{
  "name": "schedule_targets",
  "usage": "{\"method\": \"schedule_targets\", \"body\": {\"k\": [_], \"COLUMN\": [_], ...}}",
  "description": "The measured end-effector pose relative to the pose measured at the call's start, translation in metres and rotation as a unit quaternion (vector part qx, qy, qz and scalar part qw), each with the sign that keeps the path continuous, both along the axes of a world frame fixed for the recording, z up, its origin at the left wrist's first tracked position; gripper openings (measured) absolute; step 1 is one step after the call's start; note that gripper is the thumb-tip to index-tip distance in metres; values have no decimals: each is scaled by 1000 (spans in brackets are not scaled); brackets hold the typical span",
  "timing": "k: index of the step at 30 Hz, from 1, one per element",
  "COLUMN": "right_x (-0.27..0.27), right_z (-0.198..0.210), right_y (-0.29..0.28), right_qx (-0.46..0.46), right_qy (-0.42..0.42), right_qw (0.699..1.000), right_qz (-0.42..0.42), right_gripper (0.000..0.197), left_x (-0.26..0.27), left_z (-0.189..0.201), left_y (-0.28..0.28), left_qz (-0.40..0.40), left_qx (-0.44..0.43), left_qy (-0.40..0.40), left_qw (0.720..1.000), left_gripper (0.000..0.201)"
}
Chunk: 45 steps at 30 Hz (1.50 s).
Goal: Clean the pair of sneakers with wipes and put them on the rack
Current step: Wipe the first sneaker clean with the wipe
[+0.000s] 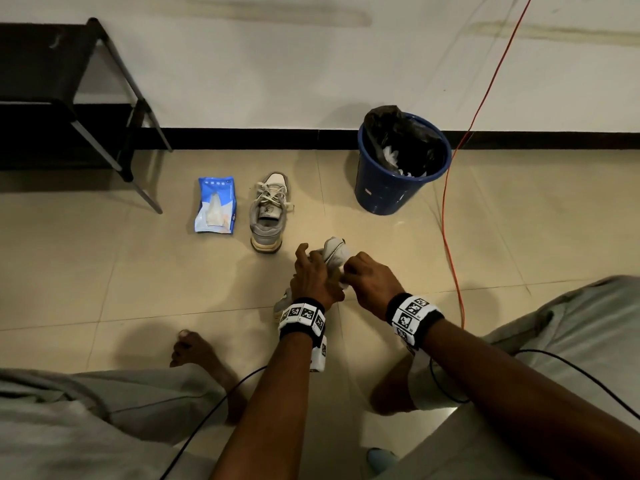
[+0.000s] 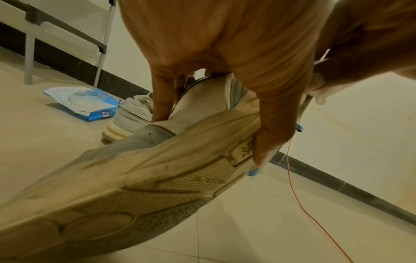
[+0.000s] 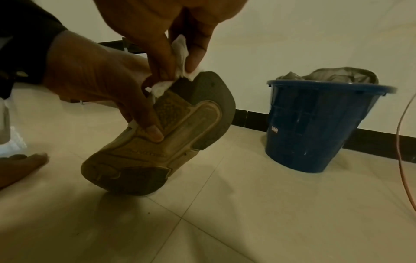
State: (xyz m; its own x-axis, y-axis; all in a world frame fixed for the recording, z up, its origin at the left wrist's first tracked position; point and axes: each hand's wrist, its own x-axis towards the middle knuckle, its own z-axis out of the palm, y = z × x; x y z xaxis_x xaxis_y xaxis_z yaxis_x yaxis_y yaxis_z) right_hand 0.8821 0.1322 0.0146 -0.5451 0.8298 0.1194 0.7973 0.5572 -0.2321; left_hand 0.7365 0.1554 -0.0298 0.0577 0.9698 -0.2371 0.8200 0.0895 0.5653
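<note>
My left hand (image 1: pixel 311 271) grips a grey-and-white sneaker (image 1: pixel 334 252) above the floor, thumb across its dirty sole (image 3: pixel 157 142), fingers around the upper (image 2: pixel 202 110). My right hand (image 1: pixel 367 280) pinches a crumpled white wipe (image 3: pixel 180 53) and holds it against the toe end of that sole. The second sneaker (image 1: pixel 269 213) stands upright on the tiles, laces loose, toe toward the wall. A blue wipes pack (image 1: pixel 215 205) lies open just left of it. The black shoe rack (image 1: pixel 52 81) stands at the far left against the wall.
A blue bin (image 1: pixel 401 168) lined with a black bag, used wipes inside, stands at the wall to the right. An orange cable (image 1: pixel 450 220) runs down the floor beside it. My bare foot (image 1: pixel 194 351) and grey-trousered knees frame the near floor.
</note>
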Motion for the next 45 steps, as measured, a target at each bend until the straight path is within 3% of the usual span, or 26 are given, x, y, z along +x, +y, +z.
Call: {"method": "schedule_targets", "body": {"k": [3,6,7,11,14,16,20,27,32,37,41,45], "right_x": [8,30,32,19,28,30,9,25,13,23,9,27], "right_z": [-1,1,2,11,17,22,24,19,21,15,21,13], "right_y": [7,22,23,18,33,35,19,25,14,24,11,22], "right_qx": [25,39,29,9,15,5,-18,-59,-71,-74,-65,-62], "right_qy": [-3,90,109,117,211,266,214,290,260,292,250,260], "right_qw": [1000,982,977,985,956,940,966,934,953,917,952,920], "right_qz": [2,-164,-182,-125,-203,-211,-145,-202,-136,-262,-165,-287], "right_gripper": [32,18,15,15,18,17,13,17,17,15,10,11], "left_x": [-1,-6,-9,-20,-20,-16,-9,6,3,8,11,13], "left_z": [-2,-3,-3,-7,-6,-6,-3,16,7,3,-3,-4], "left_y": [-1,2,3,6,10,13,15,12,-2,-6,-12,-18], "left_qz": [5,13,18,22,35,49,63,83,158,151,155,148], "left_qx": [2,4,9,42,93,114,85,0,5,37,30,37], "left_qy": [-2,-13,-17,-59,-123,-157,-160,-102,-143,-174,-184,-173], "left_qw": [1000,1000,1000,997,987,980,981,991,977,972,970,973], "left_gripper": [104,107,106,99,96,98,112,129,117,106,107,111]}}
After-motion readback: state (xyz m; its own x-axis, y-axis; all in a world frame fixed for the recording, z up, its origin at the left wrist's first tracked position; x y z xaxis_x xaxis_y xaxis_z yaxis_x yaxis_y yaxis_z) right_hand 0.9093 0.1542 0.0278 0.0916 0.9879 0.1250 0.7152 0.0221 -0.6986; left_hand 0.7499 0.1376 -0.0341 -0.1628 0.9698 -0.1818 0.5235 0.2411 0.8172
